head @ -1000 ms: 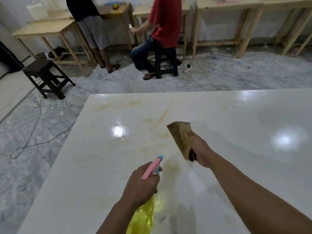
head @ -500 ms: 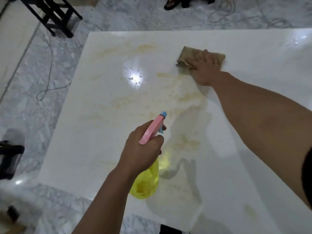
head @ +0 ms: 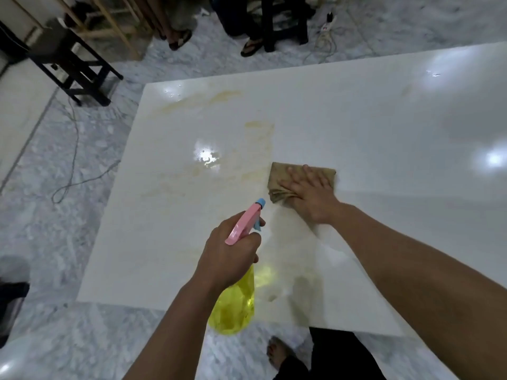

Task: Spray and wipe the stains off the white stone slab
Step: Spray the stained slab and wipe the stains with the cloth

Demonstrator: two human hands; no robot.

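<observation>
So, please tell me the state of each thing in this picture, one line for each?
white stone slab: glossy, yellow-brown stains remain left of the cloth.
brown cloth: folded, pressed flat on the slab.
spray bottle: held above the slab, nozzle pointing away.
left hand: gripping the bottle.
right hand: flat on the cloth.

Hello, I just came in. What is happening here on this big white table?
A person is cleaning a white stone slab. The left hand holds a yellow spray bottle with a pink trigger above the slab. The right hand presses a brown cloth flat on the surface. Yellowish stains remain left of the cloth and toward the far left corner.
</observation>
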